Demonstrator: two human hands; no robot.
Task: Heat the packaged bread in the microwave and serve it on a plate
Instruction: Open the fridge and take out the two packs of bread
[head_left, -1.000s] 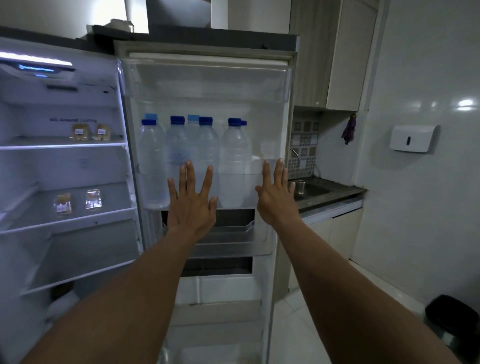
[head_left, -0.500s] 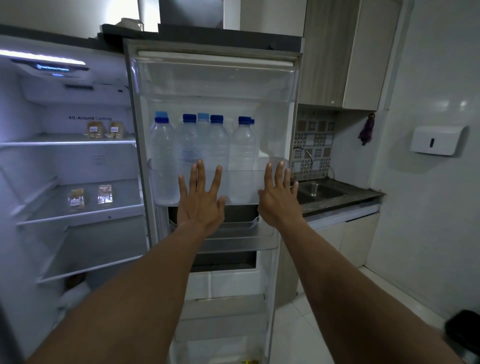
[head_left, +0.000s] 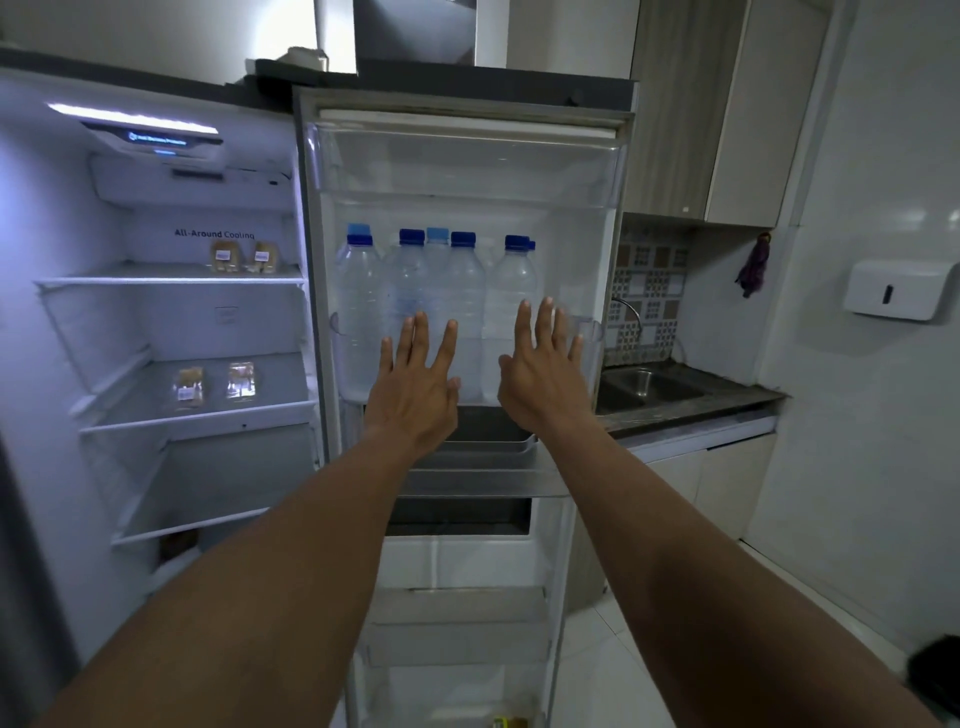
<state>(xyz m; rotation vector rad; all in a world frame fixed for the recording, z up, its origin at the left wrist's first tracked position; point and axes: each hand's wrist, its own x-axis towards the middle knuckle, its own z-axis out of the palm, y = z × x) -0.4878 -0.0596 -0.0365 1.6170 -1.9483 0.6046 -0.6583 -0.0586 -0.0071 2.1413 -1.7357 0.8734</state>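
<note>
The fridge stands open in front of me. Two packaged breads (head_left: 225, 255) with white labels sit on its upper shelf, and two more packaged breads (head_left: 189, 384) lie on the middle shelf (head_left: 208, 415) to the left. My left hand (head_left: 413, 389) and my right hand (head_left: 540, 379) are both stretched out, fingers spread and empty, in front of the open fridge door (head_left: 462, 156). Both hands are well to the right of the bread packs. No microwave or plate is in view.
Several water bottles (head_left: 358, 312) with blue caps fill a door bin behind my hands. A steel sink (head_left: 644, 387) in a dark counter lies to the right, under wall cabinets (head_left: 727, 104). A white dispenser (head_left: 896, 291) hangs on the right wall. A dark bin (head_left: 935, 670) stands on the floor.
The view has shifted left, so the fridge interior shows more fully. Both hands stay spread and empty in front of the door, at about the same height.
</note>
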